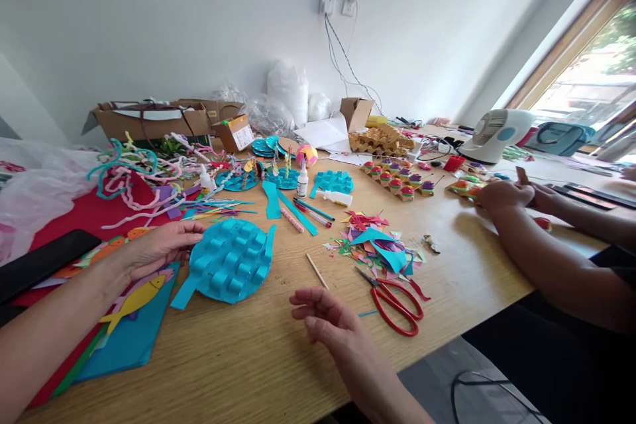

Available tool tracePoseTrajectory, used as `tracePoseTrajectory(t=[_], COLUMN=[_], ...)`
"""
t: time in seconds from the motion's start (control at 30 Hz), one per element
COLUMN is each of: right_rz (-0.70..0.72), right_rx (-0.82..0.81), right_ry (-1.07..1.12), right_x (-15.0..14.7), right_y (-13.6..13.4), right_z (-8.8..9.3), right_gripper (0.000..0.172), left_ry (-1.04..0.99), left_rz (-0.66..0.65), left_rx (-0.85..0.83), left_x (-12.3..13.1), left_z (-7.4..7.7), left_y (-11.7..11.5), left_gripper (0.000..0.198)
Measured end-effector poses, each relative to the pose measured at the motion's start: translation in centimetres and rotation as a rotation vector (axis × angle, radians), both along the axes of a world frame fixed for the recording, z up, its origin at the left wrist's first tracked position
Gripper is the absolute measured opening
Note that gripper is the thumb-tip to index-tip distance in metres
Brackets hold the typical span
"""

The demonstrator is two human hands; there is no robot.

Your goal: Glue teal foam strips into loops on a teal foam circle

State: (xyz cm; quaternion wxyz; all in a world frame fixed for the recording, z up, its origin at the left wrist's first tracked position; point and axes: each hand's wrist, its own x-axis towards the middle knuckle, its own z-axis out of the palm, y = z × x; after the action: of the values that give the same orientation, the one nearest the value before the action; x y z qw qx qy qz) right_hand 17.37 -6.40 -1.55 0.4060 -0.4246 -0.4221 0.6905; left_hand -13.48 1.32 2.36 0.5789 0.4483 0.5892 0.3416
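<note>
A round blue paper disc [231, 258] covered in rows of curled paper loops is in front of me, with a strip sticking out at its lower left and another at its right edge. My left hand [161, 248] holds its left edge, the fingertips at the rim. My right hand [330, 321] hovers over the table near the front edge, fingers loosely bent and apart, with nothing in them. Just beyond it lies a thin wooden stick [317, 270]. Red-handled scissors [395, 305] rest to its right, beside a heap of coloured paper scraps [380, 245].
Glue bottles [302, 182], pens [314, 211] and blue strips [272, 200] lie beyond the disc. Yellow paper fish [136, 298] sit on coloured sheets at left, near a black phone [47, 265]. Another person's hands [511, 195] work at right, near painted egg-carton pieces [397, 180].
</note>
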Motion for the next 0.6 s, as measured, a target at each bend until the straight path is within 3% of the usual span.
tracePoseTrajectory(t=[0.1, 0.3, 0.5, 0.6], right_rz=[0.004, -0.014, -0.043, -0.015], right_rx=[0.173, 0.325, 0.465, 0.453], right_ry=[-0.175, -0.402, -0.547, -0.605], right_x=[1.0, 1.9, 1.7, 0.7], right_y=[0.4, 1.7, 4.5, 6.1], right_z=[-0.1, 0.1, 3.4, 4.7], right_gripper=[0.017, 0.013, 0.01, 0.01], left_ry=[-0.021, -0.057, -0.096, 0.029], left_rz=[0.014, 0.068, 0.008, 0.078], left_rx=[0.017, 0.032, 0.019, 0.015], left_x=[0.3, -0.1, -0.1, 1.0], left_z=[0.7, 0.9, 1.2, 1.8], left_y=[-0.8, -1.8, -2.3, -2.8], left_gripper=[0.039, 0.045, 0.039, 0.044])
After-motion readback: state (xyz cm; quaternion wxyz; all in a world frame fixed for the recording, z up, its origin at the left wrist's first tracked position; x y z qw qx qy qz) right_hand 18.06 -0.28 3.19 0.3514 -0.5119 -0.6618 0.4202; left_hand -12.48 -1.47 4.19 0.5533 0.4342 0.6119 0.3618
